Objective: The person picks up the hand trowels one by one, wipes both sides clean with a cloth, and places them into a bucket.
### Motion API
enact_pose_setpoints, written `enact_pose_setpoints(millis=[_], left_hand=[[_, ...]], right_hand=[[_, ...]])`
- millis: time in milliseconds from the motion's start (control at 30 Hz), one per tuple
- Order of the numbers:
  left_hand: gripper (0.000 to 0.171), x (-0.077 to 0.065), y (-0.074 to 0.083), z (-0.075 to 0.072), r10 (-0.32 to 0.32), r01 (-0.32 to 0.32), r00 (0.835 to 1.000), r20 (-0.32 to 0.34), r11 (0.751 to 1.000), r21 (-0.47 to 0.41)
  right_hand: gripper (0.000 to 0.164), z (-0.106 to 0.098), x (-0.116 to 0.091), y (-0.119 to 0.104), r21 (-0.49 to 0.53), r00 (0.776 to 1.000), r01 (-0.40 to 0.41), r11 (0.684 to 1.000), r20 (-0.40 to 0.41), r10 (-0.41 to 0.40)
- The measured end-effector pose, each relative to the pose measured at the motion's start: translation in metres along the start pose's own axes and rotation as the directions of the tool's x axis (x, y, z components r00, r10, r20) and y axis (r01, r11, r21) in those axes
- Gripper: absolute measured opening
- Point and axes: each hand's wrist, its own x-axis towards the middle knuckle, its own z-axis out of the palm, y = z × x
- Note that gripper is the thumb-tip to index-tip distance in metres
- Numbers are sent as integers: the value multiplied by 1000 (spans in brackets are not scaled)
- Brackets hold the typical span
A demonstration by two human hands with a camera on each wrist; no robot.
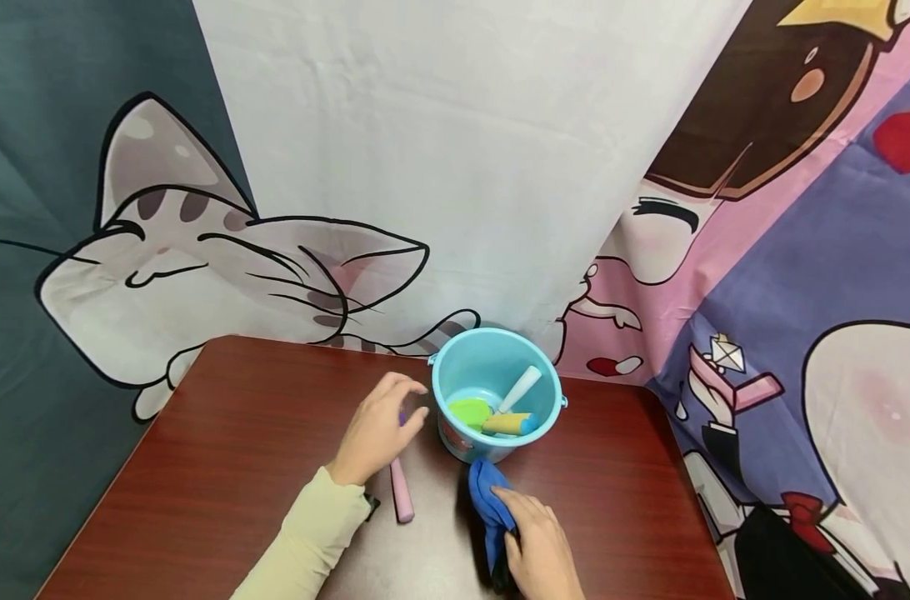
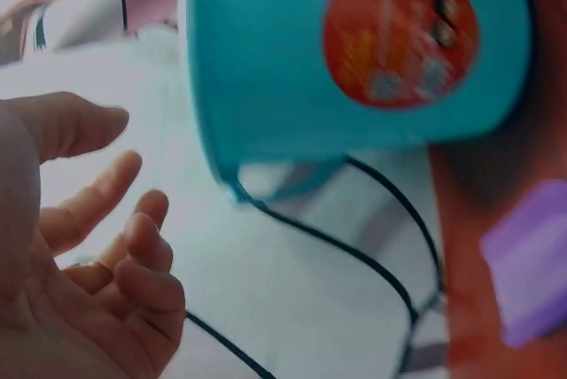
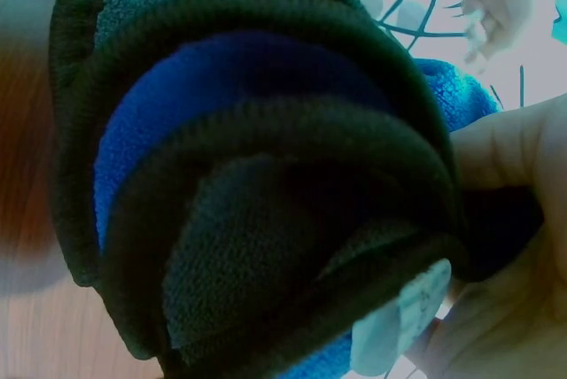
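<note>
A light blue bucket stands on the table, and its red sticker faces the left wrist camera. Inside it lie a light green piece, a white handle and a yellow handle with a blue end. My left hand hovers left of the bucket with fingers spread and nothing between them. Below that hand lies a tool with a pink handle; its purple end shows in the left wrist view. In front of the bucket, my right hand holds a folded blue cloth with dark edging and a white tag.
The brown wooden table ends just behind the bucket. A printed curtain with cartoon figures hangs along the back and right sides. A small dark object shows at the left cuff.
</note>
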Motion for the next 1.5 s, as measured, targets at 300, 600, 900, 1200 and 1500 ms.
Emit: enact_pose_setpoints(millis=[300,600,900,1200,1500], left_hand=[[25,-33,-36,-2,-292,293,956,-19,955,52],[28,-74,-52,30,-462,457,886,38,884,95],[32,-99,-49,54,-588,579,803,95,808,104],[44,-100,-44,67,-668,656,733,129,744,122],[26,-102,-49,75,-674,680,711,201,731,48]], right_hand=[[62,-2,2,1,9,1000,-1,1000,9,1],[63,-2,3,1,5,1000,-12,1000,5,12],[64,-1,0,3,7,1000,-16,1000,1,16],[65,0,1,3,17,1000,-11,1000,-11,11],[66,0,1,4,15,1000,-17,1000,1,17]])
